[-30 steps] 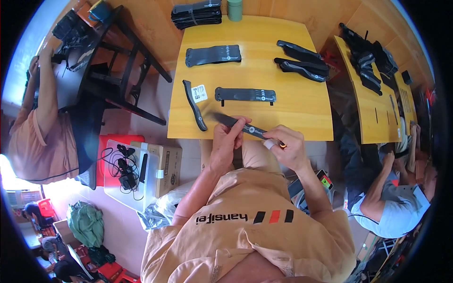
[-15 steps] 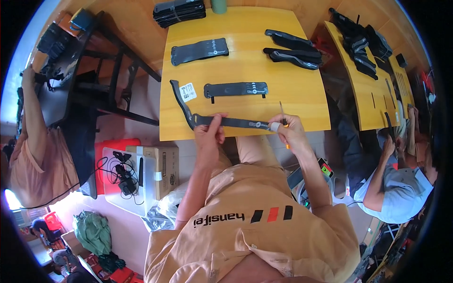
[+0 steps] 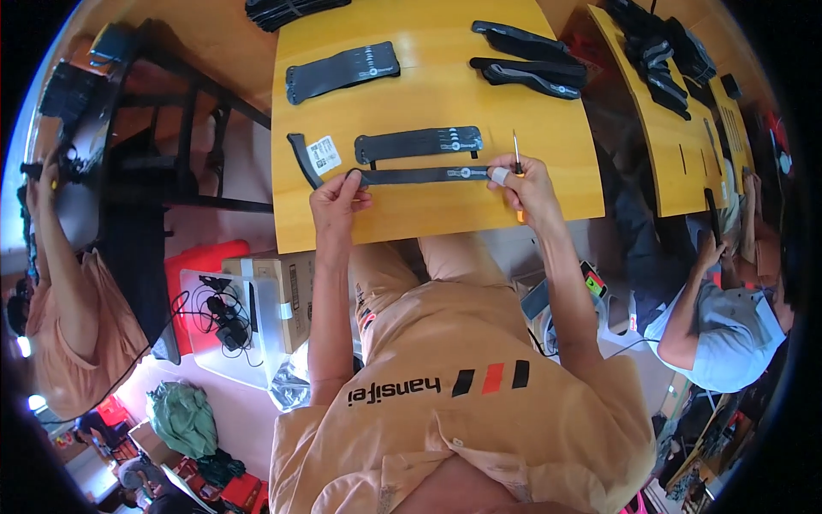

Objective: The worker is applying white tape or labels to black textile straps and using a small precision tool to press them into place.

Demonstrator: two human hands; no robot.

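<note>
Stretched between my hands above the yellow table (image 3: pixel 428 218) is a long black strap (image 3: pixel 424 176) with pale print near its right end. My left hand (image 3: pixel 336 203) pinches the strap's left part, and a bent tail of it hangs away to the far left. Fingers of my right hand (image 3: pixel 535 190) close on the right end. That hand also grips a thin screwdriver-like tool (image 3: pixel 519 169) with a yellow-orange handle, its shaft pointing away from me. White tape wraps a digit of this hand. Just beyond lies a wider black strap (image 3: pixel 419 145), beside a white label (image 3: pixel 324 154).
Farther back are a flat stack of black straps (image 3: pixel 342 73) and folded straps (image 3: pixel 535 77) at the right. A bundle (image 3: pixel 295 10) sits at the far edge. Co-workers sit left and right; a clear bin (image 3: pixel 227 334) with cables stands on the floor at left.
Both hands have moved farther onto the table with the strap. My left hand has shifted left, and the strap is now straighter and nearer the wider strap.
</note>
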